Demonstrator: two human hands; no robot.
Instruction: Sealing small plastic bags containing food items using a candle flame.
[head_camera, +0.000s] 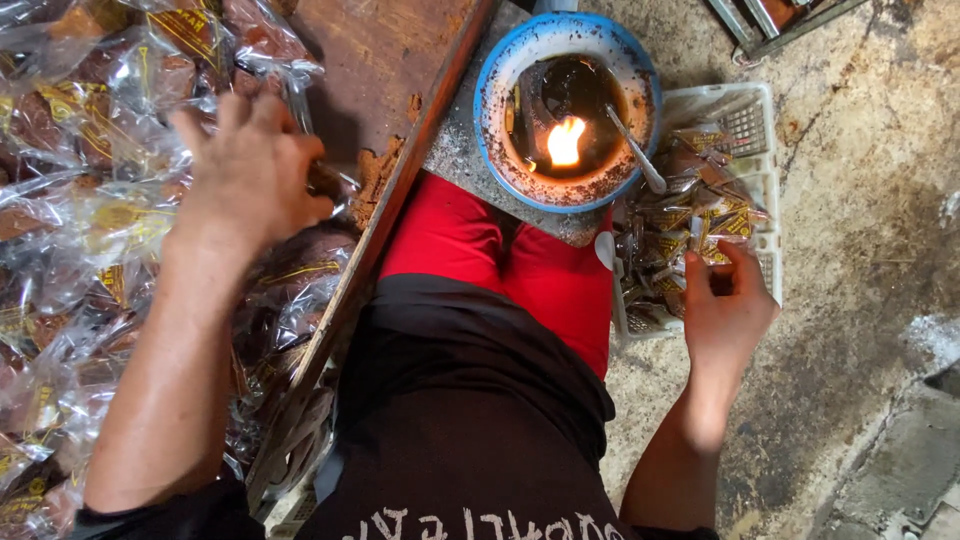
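Packets (80, 200) of clear, crinkled plastic with brown filling and yellow print, heaped at the left over a wooden board (370, 60). Left hand (250, 165) laid knuckles-up on the near edge of that heap, fingers curled down over one packet; could not tell from above whether closed around it or merely pressed on it. Right hand (728, 305) down at the white plastic basket (770, 110) on the concrete floor (860, 250), thumb and fingers parted and loose, tips touching the small packets (690, 215) piled inside, nothing clamped. Between the two, on a grey slab (455, 150) above the red-clad knees (450, 230), a blue-rimmed bowl (490, 90) with a small flame (565, 140) and a metal spoon (635, 150) leaned on its rim. Judged the packets light and soft in the body, with slick film likely to slide under flat fingers and to crush if squeezed across the filling. Judged the loose plastic end beyond the filling the best place to pinch, between thumb and forefinger, well clear of the flame, since such thin film would probably shrink or melt at a touch of heat.
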